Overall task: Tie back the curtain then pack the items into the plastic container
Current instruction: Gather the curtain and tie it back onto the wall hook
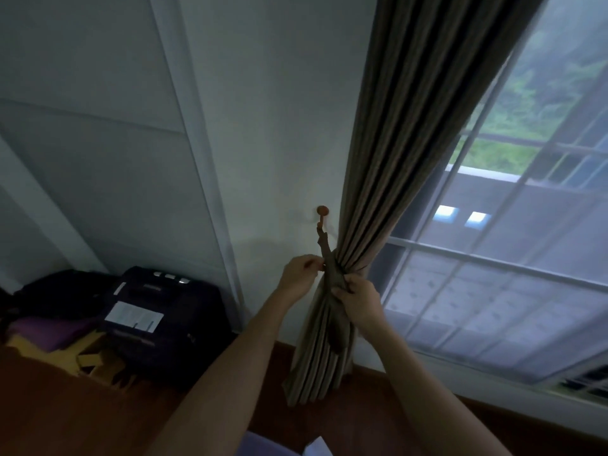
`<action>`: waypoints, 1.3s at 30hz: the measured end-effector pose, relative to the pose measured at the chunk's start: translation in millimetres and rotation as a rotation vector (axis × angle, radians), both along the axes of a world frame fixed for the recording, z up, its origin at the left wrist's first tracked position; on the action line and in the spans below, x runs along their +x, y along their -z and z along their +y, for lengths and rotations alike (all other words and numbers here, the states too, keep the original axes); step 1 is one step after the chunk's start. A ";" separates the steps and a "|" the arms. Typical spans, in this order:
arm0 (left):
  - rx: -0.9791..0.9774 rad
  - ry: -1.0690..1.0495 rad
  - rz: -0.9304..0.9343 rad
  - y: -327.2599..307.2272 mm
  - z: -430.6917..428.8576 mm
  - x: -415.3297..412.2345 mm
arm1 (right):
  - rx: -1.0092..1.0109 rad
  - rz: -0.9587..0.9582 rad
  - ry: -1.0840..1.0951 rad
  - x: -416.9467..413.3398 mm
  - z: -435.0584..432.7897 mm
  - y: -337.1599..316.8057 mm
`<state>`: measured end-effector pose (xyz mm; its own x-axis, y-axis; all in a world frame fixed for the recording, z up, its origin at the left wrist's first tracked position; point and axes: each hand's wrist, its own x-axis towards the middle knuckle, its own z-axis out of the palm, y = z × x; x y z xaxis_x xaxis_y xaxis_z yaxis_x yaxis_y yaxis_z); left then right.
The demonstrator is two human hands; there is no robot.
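A brown pleated curtain (404, 133) hangs beside the window and is gathered into a bunch at waist height. A matching fabric tieback (325, 251) runs from a round brown wall hook (322, 210) down around the bunch. My left hand (299, 274) pinches the tieback at the curtain's left edge. My right hand (357, 299) grips the gathered curtain and the tieback's lower end just below the wrap. The plastic container is not in view.
A dark suitcase (164, 320) with a white label stands on the wooden floor at the left, next to a dark bag (62, 291), purple cloth and yellow cardboard pieces (82, 357). A window with white bars (493, 264) fills the right. White wall panels rise behind.
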<state>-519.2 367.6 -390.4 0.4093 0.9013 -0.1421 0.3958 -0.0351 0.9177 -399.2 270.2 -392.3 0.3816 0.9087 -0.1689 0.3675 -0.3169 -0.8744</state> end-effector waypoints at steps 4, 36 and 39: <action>-0.480 -0.047 -0.248 -1.2 4.4 11.9 | -0.025 -0.028 -0.069 3.0 -7.2 3.4; 1.357 0.475 0.609 -34.6 -70.2 130.9 | -0.048 -0.366 -0.096 172.9 -107.2 -27.9; 1.328 0.460 0.881 -33.9 -42.4 145.2 | -0.010 -0.146 -0.062 201.7 -115.2 -28.5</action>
